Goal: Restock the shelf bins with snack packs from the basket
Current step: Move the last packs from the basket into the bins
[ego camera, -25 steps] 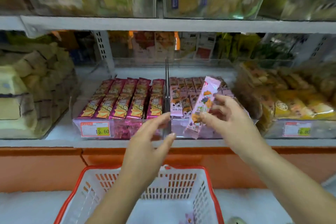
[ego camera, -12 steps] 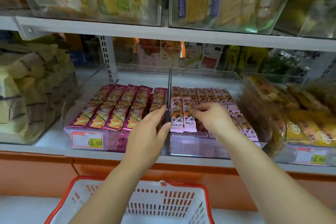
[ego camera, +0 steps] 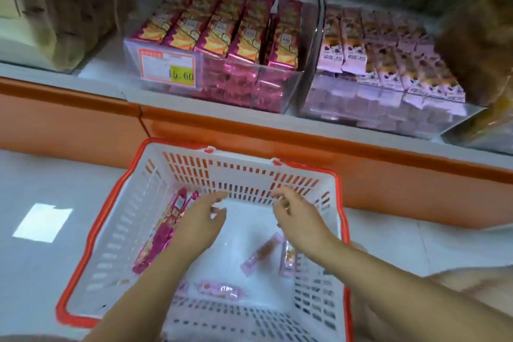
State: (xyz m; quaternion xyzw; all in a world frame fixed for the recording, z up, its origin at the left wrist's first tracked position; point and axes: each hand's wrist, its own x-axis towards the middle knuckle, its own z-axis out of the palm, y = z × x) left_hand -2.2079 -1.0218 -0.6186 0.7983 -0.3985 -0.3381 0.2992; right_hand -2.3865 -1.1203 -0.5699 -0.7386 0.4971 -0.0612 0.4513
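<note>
- The pink packs [ego camera: 261, 257] are lying loose on the floor of the basket [ego camera: 116, 244], and the magenta packs [ego camera: 163, 233] are leaning at its left wall. Grabbing both kinds together is risking a pack in the wrong bin.
- Your left hand [ego camera: 200, 219] and right hand [ego camera: 299, 219] are hovering over them, empty, fingers loosely spread. The wrappers are looking slick, so a light pinch may be letting one slip.
- The pink bin [ego camera: 374, 111] is sitting nearly full, so you are risking packs tipping over its front.

Even, moderately bright light. A white glare patch lies on the pale glossy floor [ego camera: 41, 175] at nine o'clock. Motion blur smears the clear plastic shelf bins [ego camera: 277, 91] at twelve; the top corners are dim and straight lines bow.
</note>
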